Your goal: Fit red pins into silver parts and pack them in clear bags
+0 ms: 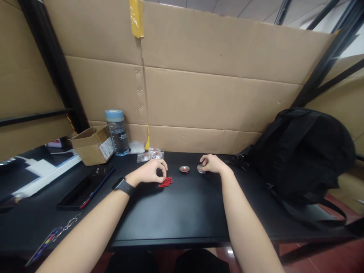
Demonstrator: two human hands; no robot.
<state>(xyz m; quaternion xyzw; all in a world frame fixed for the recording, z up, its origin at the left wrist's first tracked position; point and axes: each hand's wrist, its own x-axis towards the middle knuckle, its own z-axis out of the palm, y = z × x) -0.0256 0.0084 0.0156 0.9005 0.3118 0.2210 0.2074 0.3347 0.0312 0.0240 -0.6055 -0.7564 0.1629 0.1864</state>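
A small bundle of red cord (165, 182) lies on the black table, and my left hand (152, 171), wearing a dark watch, pinches its upper left edge between thumb and fingertips. My right hand (212, 164) is closed around the rim of a small round silver metal disc (200, 169), which rests at the tabletop. Between the two hands lies a second shallow silver disc (184, 168), dished, with a bit of red at its middle and side. Part of the held disc is hidden behind my fingers.
Behind my left hand is a clear plastic bag (150, 154) with silver and red pieces. A water bottle (119, 138), a small cardboard box (92, 146), a phone (85, 188) and a keychain (52, 237) are on the left. A black backpack (304, 155) stands at the right.
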